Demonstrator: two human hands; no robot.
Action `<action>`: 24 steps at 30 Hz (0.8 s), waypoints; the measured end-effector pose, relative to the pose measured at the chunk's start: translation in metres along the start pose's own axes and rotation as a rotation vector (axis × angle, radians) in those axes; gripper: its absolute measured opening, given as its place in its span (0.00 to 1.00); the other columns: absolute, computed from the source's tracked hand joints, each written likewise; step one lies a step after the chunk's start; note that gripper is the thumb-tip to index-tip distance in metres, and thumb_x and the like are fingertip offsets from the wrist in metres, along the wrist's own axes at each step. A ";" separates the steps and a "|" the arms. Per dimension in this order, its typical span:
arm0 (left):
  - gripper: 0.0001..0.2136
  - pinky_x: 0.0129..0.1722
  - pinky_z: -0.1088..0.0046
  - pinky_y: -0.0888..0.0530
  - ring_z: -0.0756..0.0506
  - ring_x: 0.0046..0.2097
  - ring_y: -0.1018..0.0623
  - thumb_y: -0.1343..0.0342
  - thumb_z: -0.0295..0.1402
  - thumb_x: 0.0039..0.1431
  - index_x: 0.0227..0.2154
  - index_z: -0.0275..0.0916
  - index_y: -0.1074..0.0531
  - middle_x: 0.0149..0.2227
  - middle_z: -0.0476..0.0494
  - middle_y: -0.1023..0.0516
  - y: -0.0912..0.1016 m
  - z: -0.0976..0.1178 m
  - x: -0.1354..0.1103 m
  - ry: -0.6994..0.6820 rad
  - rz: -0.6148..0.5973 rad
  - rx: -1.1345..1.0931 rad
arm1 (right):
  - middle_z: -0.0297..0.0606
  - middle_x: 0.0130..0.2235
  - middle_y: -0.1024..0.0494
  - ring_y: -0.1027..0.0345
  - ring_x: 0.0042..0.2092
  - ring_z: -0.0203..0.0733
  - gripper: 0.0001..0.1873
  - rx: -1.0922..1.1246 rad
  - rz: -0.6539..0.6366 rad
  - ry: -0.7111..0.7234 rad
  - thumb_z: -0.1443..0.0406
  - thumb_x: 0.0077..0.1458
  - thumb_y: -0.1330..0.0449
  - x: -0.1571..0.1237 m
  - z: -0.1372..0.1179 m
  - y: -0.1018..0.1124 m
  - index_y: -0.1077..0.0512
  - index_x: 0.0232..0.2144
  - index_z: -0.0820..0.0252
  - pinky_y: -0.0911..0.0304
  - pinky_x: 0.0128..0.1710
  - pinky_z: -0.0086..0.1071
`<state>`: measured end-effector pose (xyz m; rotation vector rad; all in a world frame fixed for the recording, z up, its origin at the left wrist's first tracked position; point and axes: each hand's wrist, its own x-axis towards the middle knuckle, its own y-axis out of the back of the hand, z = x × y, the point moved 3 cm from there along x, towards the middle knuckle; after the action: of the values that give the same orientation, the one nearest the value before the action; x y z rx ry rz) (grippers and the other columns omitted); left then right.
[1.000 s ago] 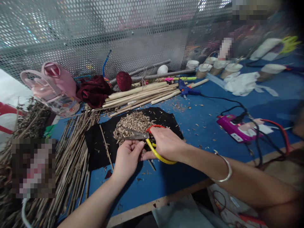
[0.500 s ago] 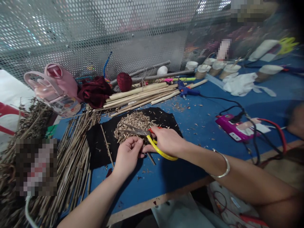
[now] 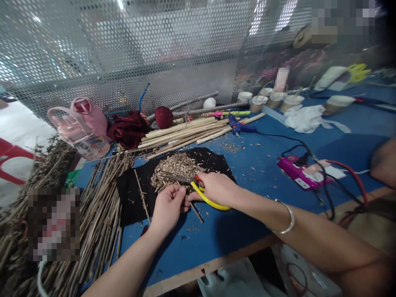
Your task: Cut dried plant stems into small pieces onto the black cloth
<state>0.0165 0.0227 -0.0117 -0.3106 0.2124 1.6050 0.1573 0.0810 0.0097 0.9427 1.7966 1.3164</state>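
My right hand (image 3: 213,187) grips a pair of shears (image 3: 182,179) with yellow and red handles, its blades close together and pointing left over a heap of chopped dry plant bits (image 3: 173,165). Just left of it, my left hand (image 3: 169,202) is closed in a pinch, thumb against fingers. A thin dry twig (image 3: 196,212) slants out below the fingertips; its held end is hidden. The heap rests on a black cloth (image 3: 127,206), where another dry stalk (image 3: 142,194) lies to the left.
Long dry stalks (image 3: 99,222) are piled at left. Behind lie pale sticks (image 3: 182,130), dark red yarn (image 3: 163,117) and a blue glue gun (image 3: 239,126). A purple power strip (image 3: 292,171) with cables sits right, near another person's blurred hand (image 3: 385,161). Paper cups (image 3: 259,103) stand at the back.
The shears' blades were apart and have come together. Both hands stay close together over the cloth's near edge. The whole view has shifted slightly.
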 end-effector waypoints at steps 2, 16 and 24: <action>0.14 0.22 0.80 0.31 0.54 0.22 0.31 0.47 0.44 0.50 0.25 0.36 0.36 0.20 0.51 0.30 0.001 0.002 0.000 -0.014 0.017 0.018 | 0.40 0.28 0.24 0.30 0.30 0.46 0.35 -0.014 0.044 0.009 0.35 0.38 0.53 0.003 0.002 0.002 0.33 0.30 0.58 0.47 0.24 0.30; 0.13 0.19 0.80 0.31 0.52 0.24 0.26 0.48 0.43 0.50 0.28 0.37 0.39 0.24 0.48 0.27 0.001 0.005 0.000 -0.061 0.012 0.007 | 0.36 0.26 0.29 0.38 0.27 0.37 0.31 0.051 0.230 0.186 0.37 0.33 0.44 0.009 0.003 0.014 0.33 0.25 0.58 0.55 0.24 0.27; 0.11 0.13 0.83 0.40 0.55 0.15 0.34 0.53 0.41 0.53 0.24 0.38 0.39 0.18 0.53 0.31 0.019 0.025 0.001 -0.331 0.147 0.001 | 0.32 0.20 0.34 0.44 0.23 0.33 0.28 0.260 0.229 0.151 0.41 0.47 0.53 0.014 0.002 0.038 0.37 0.21 0.60 0.55 0.23 0.27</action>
<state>-0.0045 0.0305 0.0105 -0.0253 -0.0192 1.7741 0.1581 0.1022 0.0442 1.2494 2.0613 1.3423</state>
